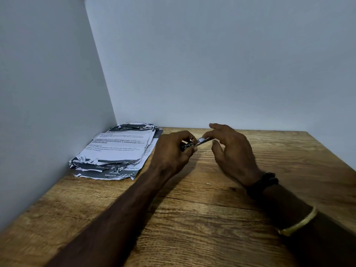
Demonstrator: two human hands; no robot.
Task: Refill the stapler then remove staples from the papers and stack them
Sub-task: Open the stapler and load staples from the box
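Note:
A small metal stapler (pixel 200 142) is held just above the wooden table (pixel 192 218), near its far middle. My left hand (pixel 172 151) is closed around the stapler's dark rear end. My right hand (pixel 232 151) touches the shiny front end with thumb and fingertips, the other fingers spread. Most of the stapler is hidden by the two hands. A stack of torn printed papers (pixel 117 151) lies in the far left corner, to the left of my left hand. Staples in the papers cannot be made out.
White walls close the table on the left (pixel 44 93) and at the back. A tiny pale speck (pixel 208 183) lies on the wood near my right wrist. The table's right edge runs diagonally at the far right.

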